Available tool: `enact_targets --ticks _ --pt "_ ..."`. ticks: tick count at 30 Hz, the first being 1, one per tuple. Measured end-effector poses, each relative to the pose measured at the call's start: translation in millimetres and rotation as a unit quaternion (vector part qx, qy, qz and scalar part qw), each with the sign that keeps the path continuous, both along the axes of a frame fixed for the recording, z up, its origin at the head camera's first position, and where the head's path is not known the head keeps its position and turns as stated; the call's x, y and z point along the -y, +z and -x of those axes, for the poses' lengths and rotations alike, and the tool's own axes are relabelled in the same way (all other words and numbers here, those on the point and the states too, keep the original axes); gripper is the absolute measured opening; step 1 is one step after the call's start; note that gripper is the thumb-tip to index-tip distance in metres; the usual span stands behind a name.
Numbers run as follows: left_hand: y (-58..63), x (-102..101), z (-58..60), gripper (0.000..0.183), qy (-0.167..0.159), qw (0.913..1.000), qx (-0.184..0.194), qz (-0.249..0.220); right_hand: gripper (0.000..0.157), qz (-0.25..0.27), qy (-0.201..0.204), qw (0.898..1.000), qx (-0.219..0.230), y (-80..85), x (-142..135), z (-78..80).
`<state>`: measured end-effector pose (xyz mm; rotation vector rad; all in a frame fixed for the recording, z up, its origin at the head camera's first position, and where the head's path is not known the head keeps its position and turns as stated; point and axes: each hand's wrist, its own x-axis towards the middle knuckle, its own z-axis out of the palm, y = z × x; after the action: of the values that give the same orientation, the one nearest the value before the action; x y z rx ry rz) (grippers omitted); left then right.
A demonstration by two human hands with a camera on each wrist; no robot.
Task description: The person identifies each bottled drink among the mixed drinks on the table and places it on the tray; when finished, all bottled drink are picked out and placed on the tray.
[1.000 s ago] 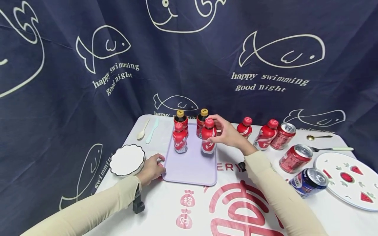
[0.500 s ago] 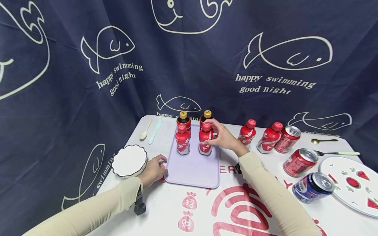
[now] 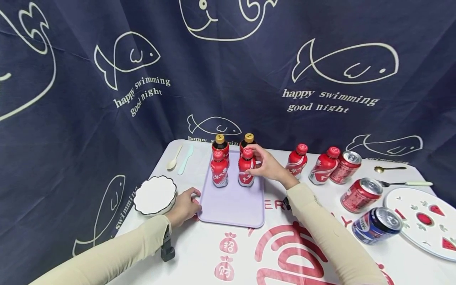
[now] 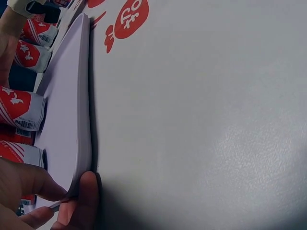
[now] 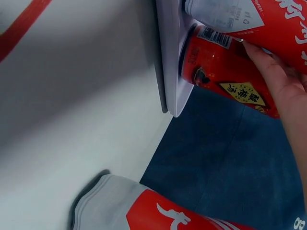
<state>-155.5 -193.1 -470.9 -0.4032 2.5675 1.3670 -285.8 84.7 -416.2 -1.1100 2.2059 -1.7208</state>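
A lavender tray [image 3: 231,208] lies on the table. My left hand [image 3: 183,206] pinches its near left corner; the left wrist view shows the thumb [image 4: 45,187] over the rim and a finger [image 4: 88,196] against the outer side. On the tray's right half, my right hand [image 3: 268,165] grips an upright red bottle [image 3: 246,174], thumb and fingers around its side. To its left stands a matching red bottle [image 3: 219,174]. Behind them are two dark drink bottles with gold caps and red labels, the left one [image 3: 221,146] and the right one [image 3: 249,139], partly hidden.
Right of the tray stand two red bottles [image 3: 297,160], two red cans [image 3: 361,194] and a blue can [image 3: 377,225]. A watermelon-patterned plate [image 3: 409,198], fork [image 3: 406,183] and small gold spoon [image 3: 390,168] lie farther right. At left are a white bowl [image 3: 154,194], cream spoon [image 3: 172,163] and mint knife [image 3: 185,160].
My right hand has moved the red bottle left over the tray, and it now stands lower, level with its twin. My left hand keeps its place at the tray corner.
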Motion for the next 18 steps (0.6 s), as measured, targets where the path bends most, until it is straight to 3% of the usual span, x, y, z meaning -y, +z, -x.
enact_targets --ticks 7,11,14,16,18 --pt "0.0 2.2 0.9 0.044 0.002 1.0000 0.002 0.001 0.072 -0.010 0.008 1.000 -0.005 -5.5 -4.2 3.1" --pt "-0.7 3.1 1.5 0.043 0.000 1.0000 0.002 0.007 0.075 0.013 -0.002 0.999 0.036 -2.5 -10.1 -3.2" --pt "-1.0 3.4 1.4 0.043 0.002 1.0000 0.005 0.007 0.071 -0.005 -0.044 0.999 0.028 4.2 -17.9 -15.3" --pt "-1.5 3.3 1.2 0.043 0.001 1.0000 0.005 0.000 0.066 -0.041 -0.094 0.994 -0.019 3.4 -26.7 -22.4" --pt "-2.0 3.2 0.7 0.044 0.001 0.9999 0.007 -0.010 0.059 -0.081 -0.148 0.983 -0.075 5.1 -36.6 -32.2"
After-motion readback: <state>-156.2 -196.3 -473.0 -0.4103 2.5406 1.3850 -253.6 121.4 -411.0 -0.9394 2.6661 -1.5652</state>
